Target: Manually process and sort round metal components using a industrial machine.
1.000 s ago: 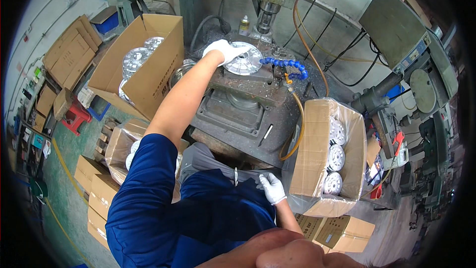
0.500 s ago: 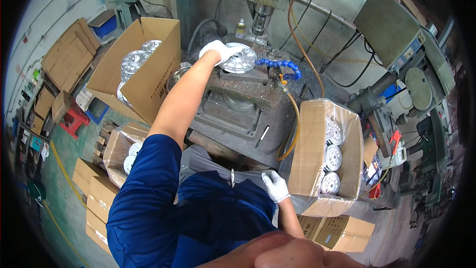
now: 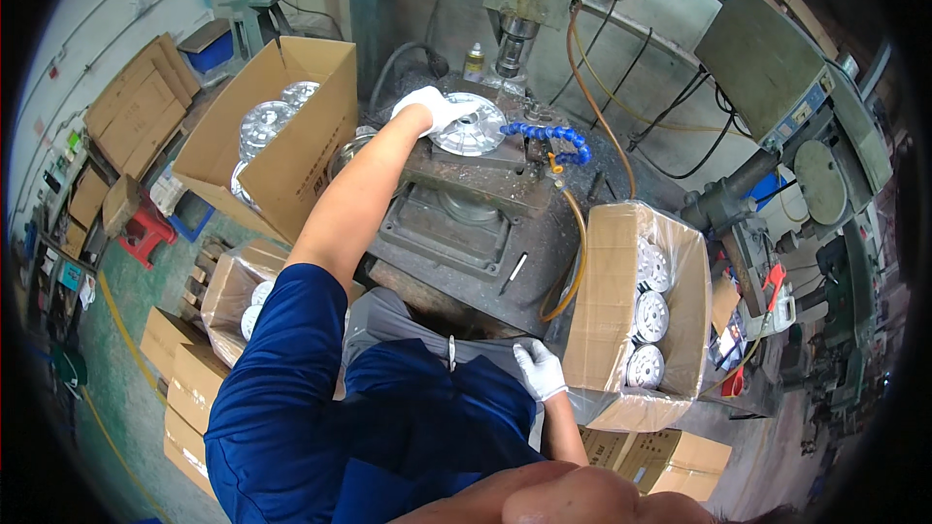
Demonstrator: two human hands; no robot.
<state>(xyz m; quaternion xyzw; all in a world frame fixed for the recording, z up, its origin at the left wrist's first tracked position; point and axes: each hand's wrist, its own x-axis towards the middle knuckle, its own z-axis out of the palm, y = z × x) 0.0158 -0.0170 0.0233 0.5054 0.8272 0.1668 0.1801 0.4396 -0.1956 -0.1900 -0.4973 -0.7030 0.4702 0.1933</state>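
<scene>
My gloved left hand (image 3: 427, 110) stretches up to the drill press's work area. Its fingers grip the left edge of a shiny, round, spoked metal disc (image 3: 479, 136), just above a steel fixture (image 3: 449, 170). The disc leans a little towards me, and its underside is hidden. Low by my hip, my gloved right hand (image 3: 539, 371) rests against grey cloth (image 3: 490, 349) with its fingers loosely apart and nothing in them. A blue segmented coolant hose (image 3: 553, 134) ends at the disc's right side.
The drill chuck (image 3: 515, 44) hangs behind the disc. A carton (image 3: 301, 150) of metal discs stands left; another carton (image 3: 597, 311), plastic-lined, holds discs at right. A white marker-like stick (image 3: 515, 272) lies on the machine base. A yellowish hose (image 3: 582, 243) loops beside it.
The disc has come slightly towards me and tipped so more of its face shows, with my left hand still on its edge. My right hand has stayed by my hip.
</scene>
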